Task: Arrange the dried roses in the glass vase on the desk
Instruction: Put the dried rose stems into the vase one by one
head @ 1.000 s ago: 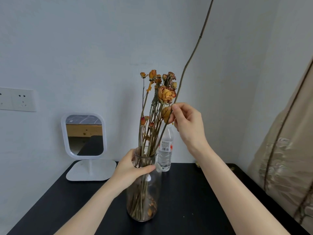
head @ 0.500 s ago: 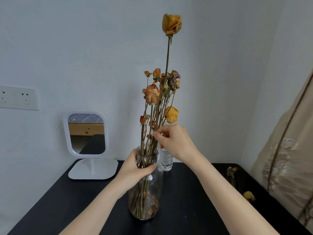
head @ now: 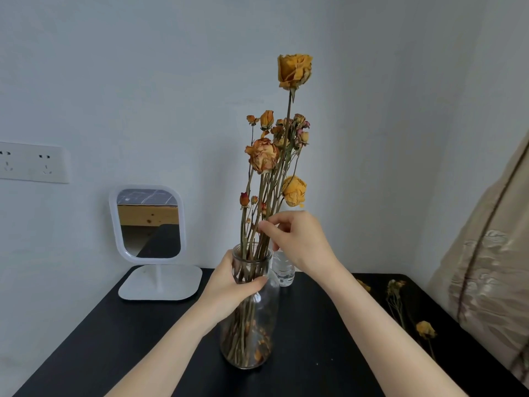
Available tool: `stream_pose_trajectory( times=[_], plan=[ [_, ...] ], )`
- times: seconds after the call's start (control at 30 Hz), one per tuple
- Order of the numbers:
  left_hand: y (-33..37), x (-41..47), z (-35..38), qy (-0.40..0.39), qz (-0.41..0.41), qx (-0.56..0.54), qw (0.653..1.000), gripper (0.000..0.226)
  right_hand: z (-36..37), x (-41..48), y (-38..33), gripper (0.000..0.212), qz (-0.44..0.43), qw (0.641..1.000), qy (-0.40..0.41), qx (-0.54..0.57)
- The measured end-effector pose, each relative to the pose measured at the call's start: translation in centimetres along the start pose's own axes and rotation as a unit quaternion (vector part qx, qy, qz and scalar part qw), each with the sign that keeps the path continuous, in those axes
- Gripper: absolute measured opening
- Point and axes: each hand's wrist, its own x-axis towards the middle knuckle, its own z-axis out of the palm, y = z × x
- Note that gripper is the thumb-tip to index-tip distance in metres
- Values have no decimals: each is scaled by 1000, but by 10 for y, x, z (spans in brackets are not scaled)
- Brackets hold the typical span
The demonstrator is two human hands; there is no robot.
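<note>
A clear glass vase (head: pixel 252 339) stands on the black desk (head: pixel 100 339) and holds several dried rose stems. The tallest yellow rose (head: pixel 294 70) rises well above the bunch of smaller orange and pink blooms (head: pixel 262 154). My left hand (head: pixel 232 285) grips the vase's neck from the left. Just above the rim, my right hand (head: pixel 297 239) pinches the stems with thumb and fingertips. More dried roses (head: pixel 425 329) lie flat on the desk at the right.
A white stand mirror (head: pixel 148 224) sits at the back left of the desk. A small clear water bottle (head: pixel 283 270) stands behind the vase, partly hidden by my right hand. A wall socket (head: pixel 31 163) is at left; a beige curtain (head: pixel 492 267) hangs at right.
My right hand slid down from the blooms to the stems near the vase rim, and the tall yellow rose sank lower into the vase. My left hand kept hold of the vase neck.
</note>
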Motion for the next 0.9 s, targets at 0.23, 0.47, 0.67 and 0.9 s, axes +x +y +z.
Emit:
stream_pose_trajectory(
  times=[0.23, 0.47, 0.67, 0.9],
  plan=[
    [-1, 0, 0, 5, 9, -2, 1000, 50, 10, -6, 13, 20, 27, 997, -60, -40],
    [0, -1, 0, 3, 10, -3, 1000, 51, 16, -10, 14, 19, 29, 996, -65, -43],
    [0, 0, 1, 4, 11, 1, 1000, 52, 9, -6, 4, 16, 3, 999, 43, 15],
    [0, -2, 1, 6, 14, 1, 1000, 53, 10, -9, 9, 16, 19, 999, 37, -4]
  ],
)
